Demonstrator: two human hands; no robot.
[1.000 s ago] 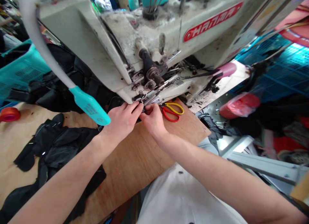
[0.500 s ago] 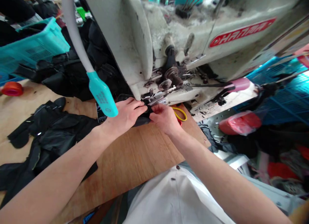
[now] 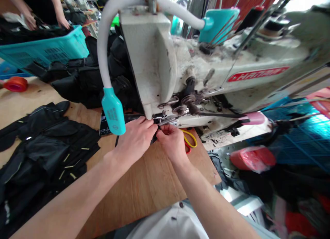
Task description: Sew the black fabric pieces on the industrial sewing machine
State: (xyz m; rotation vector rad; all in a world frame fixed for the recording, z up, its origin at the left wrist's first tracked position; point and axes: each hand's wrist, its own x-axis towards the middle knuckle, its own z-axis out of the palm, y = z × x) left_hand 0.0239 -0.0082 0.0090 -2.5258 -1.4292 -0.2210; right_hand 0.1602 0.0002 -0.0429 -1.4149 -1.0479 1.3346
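Note:
A black fabric piece (image 3: pixel 154 139) lies under the working end of a white sewing machine (image 3: pixel 151 63), mostly covered by my hands. My left hand (image 3: pixel 136 137) rests on it from the left, its fingers stretched out close to the presser foot (image 3: pixel 158 119). On the right side, the thumb and forefinger of my right hand (image 3: pixel 171 141) are pinched together on the fabric's edge. Just beyond that hand lie scissors with yellow and red handles (image 3: pixel 190 139). A dark phone-like object (image 3: pixel 103 123) is partly hidden behind the lamp head.
A teal lamp head (image 3: pixel 113 111) on a bent neck hangs over my left hand. Black sewn pieces (image 3: pixel 48 139) spread across the wooden table (image 3: pixel 144 184). More are heaped behind, near a teal crate (image 3: pixel 51 48) where another person's hands (image 3: pixel 62 20) reach in. An orange tape roll (image 3: pixel 15 84) sits left.
The view has tilted up, showing more of the machine's top and the other person's hands. My left fingers look more bunched; both hands stay at the fabric by the presser foot.

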